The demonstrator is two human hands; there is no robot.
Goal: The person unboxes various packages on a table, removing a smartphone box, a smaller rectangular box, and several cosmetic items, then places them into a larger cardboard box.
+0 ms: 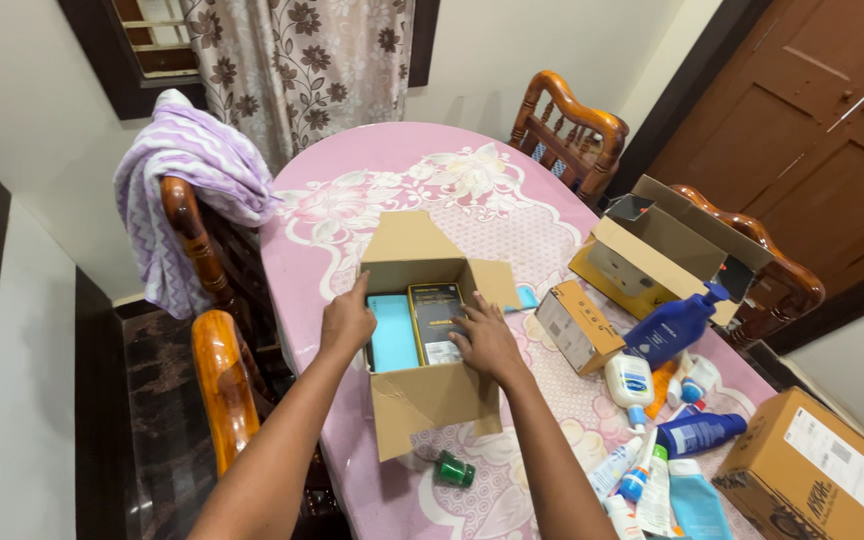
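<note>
An open cardboard box (432,400) sits on the pink flowered tablecloth (432,180) right in front of me. Inside it lie a light blue carton (393,333) on the left and a dark carton with a yellow edge (434,318) beside it. My left hand (346,322) grips the box's left wall, index finger raised along the rim. My right hand (485,338) reaches into the box and rests its fingers on the dark carton. Neither hand has lifted anything.
A small green bottle (455,469) lies by the box's near corner. To the right are a small brown carton (577,325), a blue pump bottle (674,327), several tubes and bottles (652,470), an open cardboard box (652,250) and a sealed one (812,470). Wooden chairs (214,370) ring the table; a purple towel (187,190) hangs over one.
</note>
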